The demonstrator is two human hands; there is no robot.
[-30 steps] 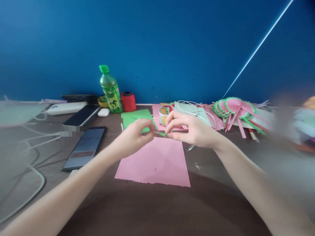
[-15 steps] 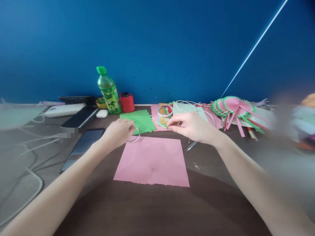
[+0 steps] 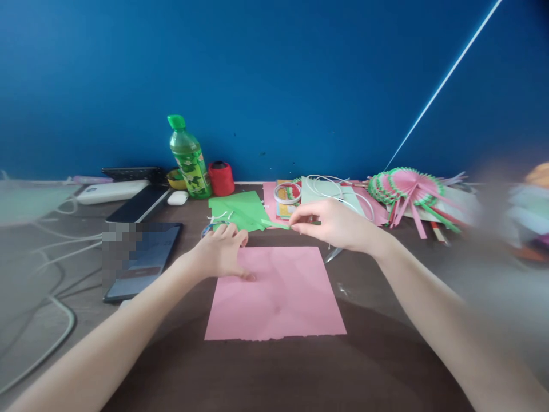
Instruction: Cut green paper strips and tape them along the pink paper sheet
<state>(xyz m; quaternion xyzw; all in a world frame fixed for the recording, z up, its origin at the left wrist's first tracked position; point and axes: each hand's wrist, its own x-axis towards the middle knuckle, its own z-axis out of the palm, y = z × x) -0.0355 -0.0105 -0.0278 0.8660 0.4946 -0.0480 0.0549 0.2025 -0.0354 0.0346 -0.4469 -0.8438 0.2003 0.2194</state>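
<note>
A sheet of pink paper [image 3: 278, 303] lies flat on the dark table, its near edge ragged. My left hand [image 3: 225, 252] rests on the paper's far left corner, fingers and thumb spread, holding nothing. Just beyond its fingers is a blue-edged thing [image 3: 207, 229], partly hidden, too small to make out. My right hand [image 3: 330, 226] pinches the end of a thin green paper strip [image 3: 277, 225] between thumb and forefinger. That strip reaches left over the green paper [image 3: 240, 206], which lies behind the pink sheet.
At the back stand a green bottle [image 3: 191, 166] and a red thread spool [image 3: 221, 179]. A tape roll [image 3: 287, 193] lies on papers beside a white cord [image 3: 317, 186]. A pink-green folded paper piece [image 3: 407, 189] is right; a tablet [image 3: 150, 257] and cables lie left.
My left hand has let go of a white ring, come nearer and spread onto the pink paper. The sheet has shifted toward me and slightly right. My right hand still pinches the green strip.
</note>
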